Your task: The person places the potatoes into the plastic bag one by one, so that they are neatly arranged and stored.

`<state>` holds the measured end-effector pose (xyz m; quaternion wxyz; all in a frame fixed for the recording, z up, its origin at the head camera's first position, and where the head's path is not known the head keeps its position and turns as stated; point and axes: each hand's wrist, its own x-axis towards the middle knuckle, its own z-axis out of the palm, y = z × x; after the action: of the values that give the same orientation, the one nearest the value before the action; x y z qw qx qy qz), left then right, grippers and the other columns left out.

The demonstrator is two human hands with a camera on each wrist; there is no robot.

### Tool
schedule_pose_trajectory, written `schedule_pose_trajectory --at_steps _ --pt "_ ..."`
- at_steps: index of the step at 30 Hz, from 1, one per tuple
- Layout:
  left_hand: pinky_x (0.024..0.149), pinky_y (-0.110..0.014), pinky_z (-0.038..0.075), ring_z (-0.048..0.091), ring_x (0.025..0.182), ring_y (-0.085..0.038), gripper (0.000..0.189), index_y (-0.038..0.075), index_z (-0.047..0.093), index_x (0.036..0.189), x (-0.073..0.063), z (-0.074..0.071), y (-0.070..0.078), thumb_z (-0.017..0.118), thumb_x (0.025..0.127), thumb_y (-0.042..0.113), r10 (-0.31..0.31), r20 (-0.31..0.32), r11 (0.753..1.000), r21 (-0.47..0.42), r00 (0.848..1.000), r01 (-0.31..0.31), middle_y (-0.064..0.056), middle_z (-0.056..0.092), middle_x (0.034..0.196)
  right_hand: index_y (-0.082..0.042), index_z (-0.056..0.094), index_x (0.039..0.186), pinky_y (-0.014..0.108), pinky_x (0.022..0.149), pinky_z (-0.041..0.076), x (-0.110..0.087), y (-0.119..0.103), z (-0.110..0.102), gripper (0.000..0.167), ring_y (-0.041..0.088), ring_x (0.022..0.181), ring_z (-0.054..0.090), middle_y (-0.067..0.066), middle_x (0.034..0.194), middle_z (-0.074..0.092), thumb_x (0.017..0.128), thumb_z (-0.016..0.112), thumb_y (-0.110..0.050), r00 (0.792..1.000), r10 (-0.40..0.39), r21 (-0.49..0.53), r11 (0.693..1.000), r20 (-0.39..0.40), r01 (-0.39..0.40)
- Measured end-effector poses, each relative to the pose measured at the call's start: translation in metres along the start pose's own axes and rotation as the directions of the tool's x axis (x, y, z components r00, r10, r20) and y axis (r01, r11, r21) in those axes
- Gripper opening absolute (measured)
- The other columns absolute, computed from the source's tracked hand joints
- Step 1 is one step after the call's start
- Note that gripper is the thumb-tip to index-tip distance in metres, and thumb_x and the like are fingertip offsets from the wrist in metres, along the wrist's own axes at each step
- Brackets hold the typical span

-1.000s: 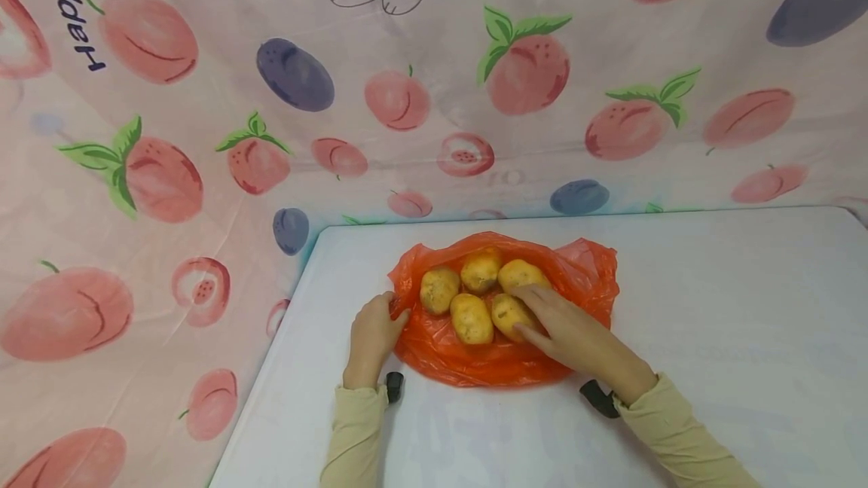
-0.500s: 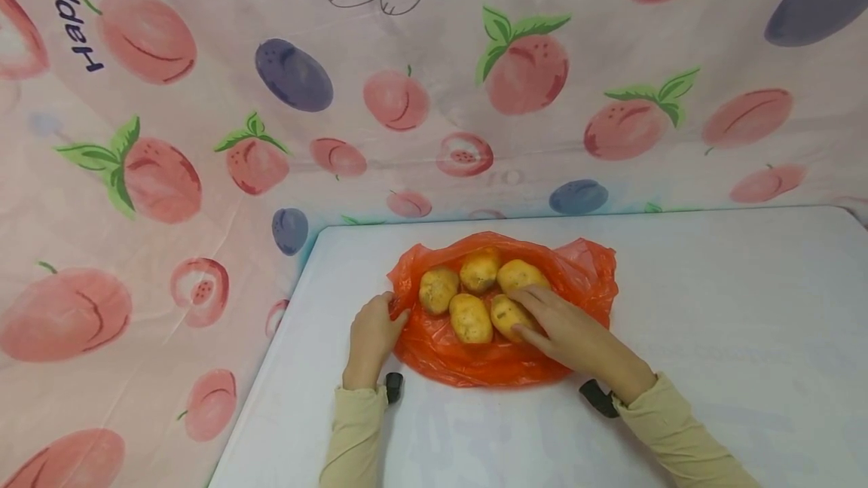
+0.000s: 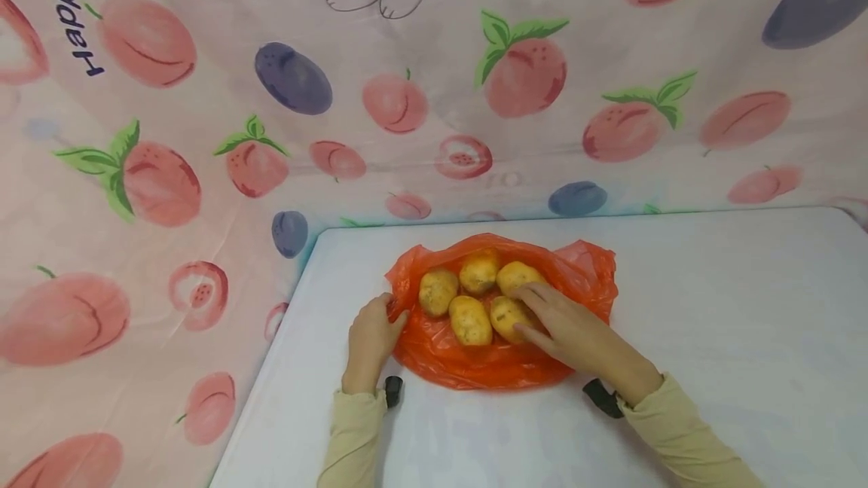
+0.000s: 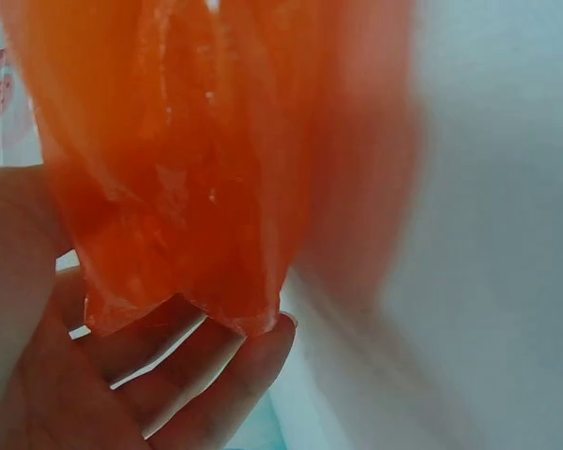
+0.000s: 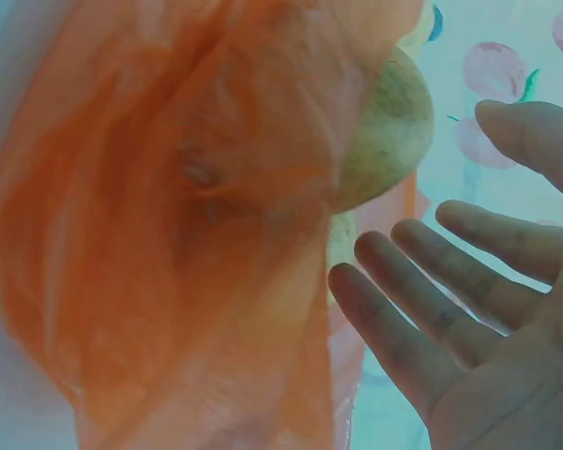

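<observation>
An orange-red plastic bag (image 3: 468,367) lies spread wide at its mouth on the white table, with several yellow potatoes (image 3: 470,321) inside. My left hand (image 3: 371,333) is at the bag's left edge. In the left wrist view, its loosely bent fingers (image 4: 230,380) lie behind the bag's tip and one fingertip meets the plastic; the bag hides part of the thumb. My right hand (image 3: 573,326) reaches over the bag's right side, beside the two rightmost potatoes. Its fingers (image 5: 469,272) are spread and nearly straight in the right wrist view, holding nothing, next to a potato (image 5: 389,141).
The white table (image 3: 732,337) extends right of and in front of the bag. Behind it and on the left hangs a pink cloth (image 3: 298,172) printed with fruit. A dark strap piece (image 3: 393,391) sits at the left wrist, another (image 3: 602,398) at the right.
Both hands, the bag and the potatoes keep their places. Only the head view has shifted very slightly.
</observation>
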<state>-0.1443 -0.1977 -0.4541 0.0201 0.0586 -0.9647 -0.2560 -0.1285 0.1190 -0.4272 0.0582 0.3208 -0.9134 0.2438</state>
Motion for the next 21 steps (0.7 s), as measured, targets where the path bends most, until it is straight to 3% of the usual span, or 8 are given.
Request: schedule_pose_trajectory --at_steps 4,11,16,21 --pt "0.092 -0.047 0.054 0.062 0.099 -0.030 0.044 0.001 0.060 0.128 -0.003 -0.005 0.003 0.071 0.092 0.025 0.015 -0.040 1.000 0.004 0.999 -0.015 -0.015 0.067 0.116 -0.002 0.054 0.134 0.044 0.099 0.052 0.000 -0.002 -0.005 0.053 0.025 0.118 0.057 0.012 0.130 0.057 0.092 0.071 -0.030 0.999 -0.033 -0.015 0.999 -0.029 0.032" --pt "0.094 -0.049 0.053 0.059 0.107 -0.033 0.047 0.002 0.060 0.128 -0.007 -0.019 0.012 0.071 0.092 0.028 0.056 -0.100 0.998 0.034 0.993 -0.053 -0.017 0.064 0.122 -0.004 0.052 0.137 0.048 0.101 0.050 -0.001 -0.005 -0.017 0.056 0.029 0.122 0.055 0.013 0.132 0.056 0.093 0.070 -0.034 0.999 0.025 -0.018 1.000 -0.023 -0.026" --pt "0.097 -0.048 0.051 0.057 0.113 -0.033 0.042 0.004 0.063 0.124 -0.008 -0.025 0.018 0.073 0.091 0.027 0.104 -0.165 0.994 0.037 0.981 -0.099 -0.016 0.062 0.126 -0.003 0.048 0.139 0.046 0.096 0.053 -0.003 -0.005 -0.022 0.062 0.028 0.119 0.057 0.015 0.132 0.054 0.091 0.072 -0.034 0.996 -0.015 -0.051 0.999 -0.083 0.011" --pt "0.102 -0.047 0.049 0.055 0.118 -0.032 0.040 0.005 0.063 0.124 -0.009 -0.029 0.026 0.073 0.091 0.024 0.142 -0.184 0.990 0.004 0.973 -0.143 -0.014 0.060 0.130 -0.002 0.045 0.141 0.046 0.097 0.052 -0.004 -0.005 -0.025 0.066 0.028 0.123 0.052 0.015 0.136 0.050 0.089 0.074 -0.031 0.991 -0.052 -0.048 0.998 -0.123 0.047"
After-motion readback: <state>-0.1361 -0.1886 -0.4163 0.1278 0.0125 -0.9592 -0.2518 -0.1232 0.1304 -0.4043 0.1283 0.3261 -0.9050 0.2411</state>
